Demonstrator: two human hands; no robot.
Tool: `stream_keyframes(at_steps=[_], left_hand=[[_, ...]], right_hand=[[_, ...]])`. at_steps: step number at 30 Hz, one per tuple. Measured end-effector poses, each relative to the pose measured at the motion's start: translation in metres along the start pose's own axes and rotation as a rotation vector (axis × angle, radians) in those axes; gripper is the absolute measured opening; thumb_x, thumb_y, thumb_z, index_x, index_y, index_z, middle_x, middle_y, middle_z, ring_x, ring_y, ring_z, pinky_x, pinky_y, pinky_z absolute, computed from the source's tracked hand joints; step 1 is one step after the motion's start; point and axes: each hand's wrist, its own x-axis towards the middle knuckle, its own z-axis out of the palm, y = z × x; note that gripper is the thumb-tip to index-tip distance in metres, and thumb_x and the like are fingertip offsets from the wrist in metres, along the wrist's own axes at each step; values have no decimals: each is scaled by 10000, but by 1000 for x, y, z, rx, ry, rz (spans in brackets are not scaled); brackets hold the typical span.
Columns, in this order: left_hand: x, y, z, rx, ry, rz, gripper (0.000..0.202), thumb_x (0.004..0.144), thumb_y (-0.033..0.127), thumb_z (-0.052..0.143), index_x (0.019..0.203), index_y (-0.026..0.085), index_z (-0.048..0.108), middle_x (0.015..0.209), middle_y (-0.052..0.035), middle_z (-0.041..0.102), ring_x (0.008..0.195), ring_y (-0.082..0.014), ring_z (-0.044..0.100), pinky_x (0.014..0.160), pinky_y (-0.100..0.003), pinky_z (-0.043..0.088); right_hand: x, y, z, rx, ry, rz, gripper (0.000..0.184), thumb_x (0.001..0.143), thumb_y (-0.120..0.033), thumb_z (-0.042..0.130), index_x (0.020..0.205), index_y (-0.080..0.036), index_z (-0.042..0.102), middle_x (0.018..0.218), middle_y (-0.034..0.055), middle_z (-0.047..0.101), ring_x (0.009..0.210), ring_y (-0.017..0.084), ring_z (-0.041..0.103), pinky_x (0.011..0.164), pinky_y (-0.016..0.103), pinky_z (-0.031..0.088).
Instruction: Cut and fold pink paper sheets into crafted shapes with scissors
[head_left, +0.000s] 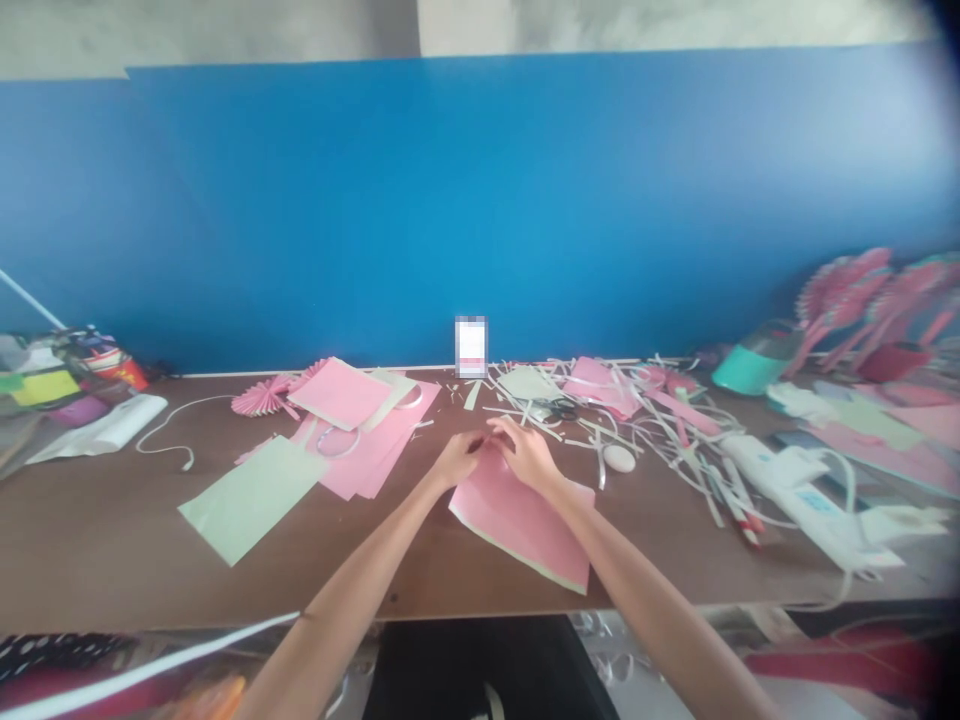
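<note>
A pink sheet of paper [517,530] with a pale green lower edge lies in front of me on the brown table [315,590]. My left hand [459,458] pinches its far edge, with thumb and fingers bent together. Right beside it, my right hand [531,455] also has its fingers closed on that far edge, its forearm passing over the sheet's right side. The fingers hide the part of the paper between them. The near corner of the sheet points toward the table's front edge.
Pink sheets [341,392], a pale green sheet [255,497] and a pleated paper fan [259,398] lie left. Right are paper strips [600,440], a white oval object [619,458], pens [739,510], a white power strip [814,505] and a green cup [750,368]. A blue panel [465,200] rises behind.
</note>
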Motion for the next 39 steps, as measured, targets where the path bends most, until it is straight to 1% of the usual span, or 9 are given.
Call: stream_keyframes(at_steps=[5, 10, 13, 16, 21, 29, 35, 37, 39], left_hand=[[3, -2, 0, -14, -23, 3, 218, 821, 276, 436, 757, 153, 605, 737, -13, 606, 693, -144, 534, 653, -242, 396], [5, 0, -4, -54, -77, -19, 192, 798, 269, 440, 702, 147, 554, 657, 12, 521, 625, -119, 458, 603, -230, 353], [4, -1, -5, -67, -73, -27, 172, 785, 262, 446, 687, 148, 529, 642, 20, 475, 615, -113, 426, 580, -226, 326], [4, -5, -5, -91, -67, -23, 156, 784, 261, 458, 704, 149, 531, 664, 18, 487, 626, -112, 429, 581, -224, 322], [5, -10, -3, -114, -70, -32, 171, 795, 281, 465, 704, 152, 532, 662, 20, 491, 618, -108, 426, 582, -222, 316], [6, -8, -2, -139, -63, -33, 216, 810, 318, 486, 675, 154, 525, 627, 29, 471, 593, -102, 400, 573, -227, 295], [6, -9, -3, -146, -19, -24, 174, 796, 257, 483, 656, 157, 514, 616, 38, 460, 586, -98, 401, 573, -225, 301], [6, -9, -3, -150, -12, -24, 156, 796, 247, 480, 678, 159, 530, 630, 35, 480, 594, -101, 422, 581, -225, 316], [6, -10, -2, -161, -15, -14, 134, 803, 250, 481, 744, 162, 563, 689, 21, 538, 643, -115, 478, 615, -226, 350]], right_hand=[[1, 0, -2, 43, -24, 18, 351, 877, -213, 516, 1213, -312, 551, 1015, 17, 698, 917, 207, 654, 801, 326, 474], [3, 0, -2, 135, -19, 43, 348, 857, -197, 530, 1188, -293, 571, 979, 18, 700, 883, 192, 651, 800, 316, 467], [4, 0, -2, 210, -10, 60, 349, 842, -200, 541, 1179, -281, 576, 959, 18, 693, 853, 183, 646, 805, 315, 467], [4, 0, -2, 255, -2, 72, 336, 829, -189, 535, 1154, -264, 579, 934, 13, 687, 819, 175, 644, 814, 320, 466], [5, -1, -2, 227, 11, 94, 318, 820, -186, 533, 1127, -259, 576, 911, 9, 683, 855, 187, 638, 857, 344, 447], [4, -5, 2, 205, 11, 67, 379, 816, -157, 471, 1186, -234, 499, 873, 10, 640, 839, 176, 613, 835, 332, 450], [3, -5, 1, 245, 81, 88, 400, 798, -183, 478, 1198, -199, 461, 808, 8, 600, 794, 170, 601, 783, 307, 467], [3, -4, 1, 242, 89, 90, 384, 811, -193, 474, 1195, -203, 468, 826, 15, 607, 800, 171, 602, 783, 308, 466], [3, -4, 1, 219, 85, 78, 368, 825, -211, 483, 1193, -208, 480, 863, 25, 617, 818, 175, 601, 795, 317, 463]])
